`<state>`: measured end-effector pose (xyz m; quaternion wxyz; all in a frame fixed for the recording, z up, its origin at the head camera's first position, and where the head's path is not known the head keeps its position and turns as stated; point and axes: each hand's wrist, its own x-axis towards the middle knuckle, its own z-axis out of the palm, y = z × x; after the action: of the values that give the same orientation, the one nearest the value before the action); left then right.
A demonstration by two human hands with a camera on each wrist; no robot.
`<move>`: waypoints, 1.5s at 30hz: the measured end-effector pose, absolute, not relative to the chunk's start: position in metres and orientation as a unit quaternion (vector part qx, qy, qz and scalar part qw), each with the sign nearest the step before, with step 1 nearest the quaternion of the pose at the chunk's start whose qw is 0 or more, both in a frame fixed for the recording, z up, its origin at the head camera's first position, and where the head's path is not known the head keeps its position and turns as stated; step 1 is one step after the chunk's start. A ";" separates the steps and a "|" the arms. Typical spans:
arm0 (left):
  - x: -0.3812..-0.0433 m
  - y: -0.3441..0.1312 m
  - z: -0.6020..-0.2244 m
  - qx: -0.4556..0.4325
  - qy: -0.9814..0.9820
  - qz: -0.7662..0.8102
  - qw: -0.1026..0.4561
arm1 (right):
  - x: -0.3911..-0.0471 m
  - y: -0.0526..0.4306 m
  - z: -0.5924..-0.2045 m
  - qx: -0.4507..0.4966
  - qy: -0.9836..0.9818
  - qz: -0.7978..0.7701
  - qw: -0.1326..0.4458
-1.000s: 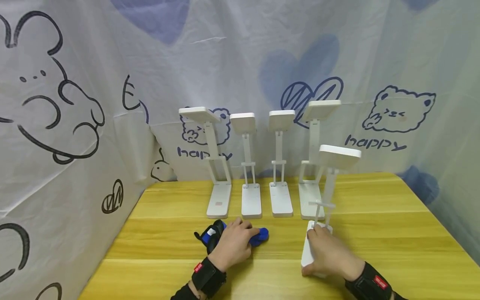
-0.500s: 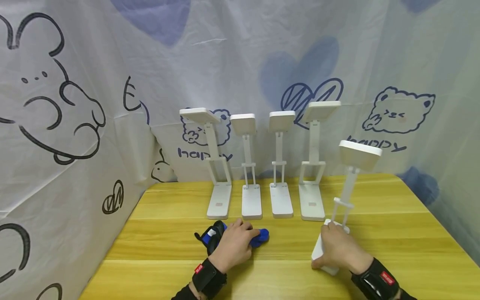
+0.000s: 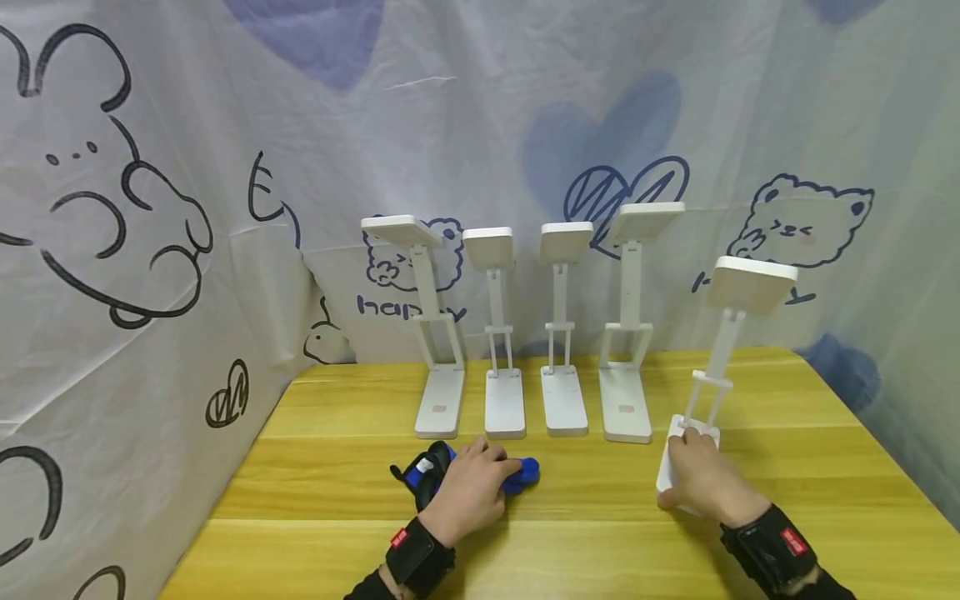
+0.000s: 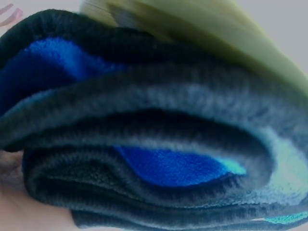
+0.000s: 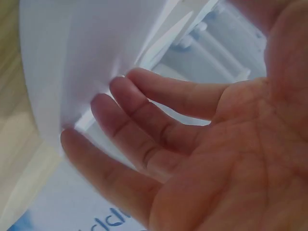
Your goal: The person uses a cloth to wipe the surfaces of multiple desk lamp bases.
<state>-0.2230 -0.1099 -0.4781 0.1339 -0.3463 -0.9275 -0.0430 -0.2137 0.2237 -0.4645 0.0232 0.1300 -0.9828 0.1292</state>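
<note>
My right hand [image 3: 708, 477] grips the base of a white folding desk lamp [image 3: 752, 287] at the right of the table, its arm raised and its flat head up. In the right wrist view the fingertips [image 5: 122, 91] lie along the edge of the white base [image 5: 91, 43]. My left hand [image 3: 471, 490] holds a bunched blue and black cloth [image 3: 527, 473] on the table, in front of the lamp row. Seen from the left wrist, the cloth [image 4: 178, 166] is folded in layers with thick dark edging; the left fingers are mostly hidden there.
Several similar white lamps stand unfolded in a row at the back: a far-left one [image 3: 441, 404], two in the middle [image 3: 505, 404] [image 3: 564, 402], and one [image 3: 625, 404] beside the held lamp. Behind the wooden table [image 3: 300, 492] hangs a printed curtain [image 3: 480, 108].
My right hand has moved the lamp rightward and away from me, past the right end of the row. The left hand and the cloth have stayed in place.
</note>
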 end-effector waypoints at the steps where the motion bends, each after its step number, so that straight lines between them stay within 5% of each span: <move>1: -0.223 -0.110 -0.478 -0.346 -0.927 -0.043 0.135 | -0.214 0.226 -0.465 0.131 -0.983 0.128 0.029; 9: -0.223 -0.110 -0.479 -0.347 -0.927 -0.043 0.138 | -0.225 0.238 -0.470 0.141 -0.975 0.154 0.075; 45: -0.226 -0.108 -0.485 -0.348 -0.928 -0.023 0.133 | -0.263 0.260 -0.476 0.154 -0.971 0.167 0.071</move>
<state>-0.2264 -0.1085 -0.4848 0.1327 -0.3481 -0.9277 -0.0232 -0.2628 0.2601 -0.4764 0.0713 0.1538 -0.9713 0.1668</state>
